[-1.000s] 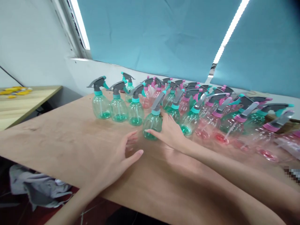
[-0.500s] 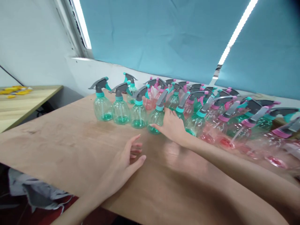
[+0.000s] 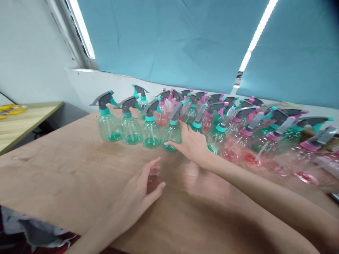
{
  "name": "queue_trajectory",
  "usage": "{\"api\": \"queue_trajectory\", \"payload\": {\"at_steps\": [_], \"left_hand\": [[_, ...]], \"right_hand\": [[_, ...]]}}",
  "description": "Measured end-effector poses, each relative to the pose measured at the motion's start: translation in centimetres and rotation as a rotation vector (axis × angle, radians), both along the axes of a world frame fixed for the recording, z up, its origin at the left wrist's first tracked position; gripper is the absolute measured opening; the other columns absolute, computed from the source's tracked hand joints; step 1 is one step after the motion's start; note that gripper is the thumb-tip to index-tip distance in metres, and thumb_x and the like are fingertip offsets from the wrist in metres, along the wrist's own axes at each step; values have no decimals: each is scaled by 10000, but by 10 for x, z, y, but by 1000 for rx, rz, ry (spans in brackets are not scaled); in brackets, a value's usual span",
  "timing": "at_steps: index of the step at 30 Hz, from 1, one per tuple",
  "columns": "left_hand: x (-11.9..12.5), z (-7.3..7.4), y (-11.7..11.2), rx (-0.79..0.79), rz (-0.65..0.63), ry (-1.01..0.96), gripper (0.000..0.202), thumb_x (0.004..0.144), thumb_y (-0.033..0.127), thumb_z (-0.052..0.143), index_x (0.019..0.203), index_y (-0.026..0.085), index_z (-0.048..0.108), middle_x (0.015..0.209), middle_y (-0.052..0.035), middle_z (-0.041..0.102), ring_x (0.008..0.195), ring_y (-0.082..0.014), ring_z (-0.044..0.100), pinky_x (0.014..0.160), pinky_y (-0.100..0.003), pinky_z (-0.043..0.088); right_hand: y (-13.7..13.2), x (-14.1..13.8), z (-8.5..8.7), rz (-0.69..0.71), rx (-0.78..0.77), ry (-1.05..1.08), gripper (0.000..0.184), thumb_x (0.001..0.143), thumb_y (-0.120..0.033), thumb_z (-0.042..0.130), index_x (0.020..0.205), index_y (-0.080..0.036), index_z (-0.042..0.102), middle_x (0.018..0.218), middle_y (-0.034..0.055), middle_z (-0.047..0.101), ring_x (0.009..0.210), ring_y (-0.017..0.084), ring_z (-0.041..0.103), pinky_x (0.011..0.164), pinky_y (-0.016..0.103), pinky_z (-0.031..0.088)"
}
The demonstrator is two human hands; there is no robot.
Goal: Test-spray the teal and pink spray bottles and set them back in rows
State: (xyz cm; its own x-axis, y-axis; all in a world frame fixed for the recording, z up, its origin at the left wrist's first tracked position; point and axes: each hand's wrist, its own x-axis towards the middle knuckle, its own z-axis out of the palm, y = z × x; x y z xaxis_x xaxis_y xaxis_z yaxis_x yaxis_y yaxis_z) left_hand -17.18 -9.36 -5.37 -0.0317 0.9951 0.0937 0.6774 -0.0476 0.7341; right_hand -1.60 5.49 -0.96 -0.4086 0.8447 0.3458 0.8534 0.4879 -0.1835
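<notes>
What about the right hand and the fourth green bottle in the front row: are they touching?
Touching. The head view shows the right hand pressed against the fourth green bottle, with no gap.

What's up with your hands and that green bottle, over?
Right hand touching clear green plastic spray bottle. Left hand open on brown wooden table. Other spray bottles packed close behind.

**Green spray bottle, upright in the front row**

The green spray bottle (image 3: 172, 134) is round-bellied and see-through, with a teal collar at the neck and a grey trigger head that slants up toward the right. It stands upright on its base, fourth along the row counted from the leftmost bottle (image 3: 108, 121), off to that bottle's right. It is just beside the third (whether those two touch is unclear). A thin dip tube shows inside, and the bottom looks darker green.
</notes>
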Motion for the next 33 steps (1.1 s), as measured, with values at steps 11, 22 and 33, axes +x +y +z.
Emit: {"api": "queue_trajectory", "payload": {"at_steps": [11, 22, 33], "left_hand": [[20, 4, 11, 104, -37, 104, 437, 935, 348, 518, 1358, 321, 411, 1242, -51, 655, 1076, -250, 671, 936, -463, 563], [45, 20, 6, 274, -33, 86, 335, 919, 245, 522, 1237, 349, 490, 1050, 16, 718, 891, -180, 720, 739, -327, 618], [54, 18, 16, 128, 33, -136, 255, 922, 349, 552, 1171, 290, 552, 1044, -45, 695, 846, -210, 697, 560, -270, 538]], "right_hand": [[1, 79, -4, 10, 113, 346, 376, 904, -429, 617, 1181, -178, 577, 1161, 113, 713, 1041, 327, 681, 885, 480, 511], [36, 58, -18, -20, -104, 350, 788, 855, -517, 641, 1414, -21, 390, 1332, 260, 590, 1187, 388, 599, 908, 462, 502], [18, 71, -23, 78, -117, 327, 567, 879, -541, 597, 1250, -123, 507, 1208, 214, 631, 1105, 400, 627, 856, 485, 499]]}}
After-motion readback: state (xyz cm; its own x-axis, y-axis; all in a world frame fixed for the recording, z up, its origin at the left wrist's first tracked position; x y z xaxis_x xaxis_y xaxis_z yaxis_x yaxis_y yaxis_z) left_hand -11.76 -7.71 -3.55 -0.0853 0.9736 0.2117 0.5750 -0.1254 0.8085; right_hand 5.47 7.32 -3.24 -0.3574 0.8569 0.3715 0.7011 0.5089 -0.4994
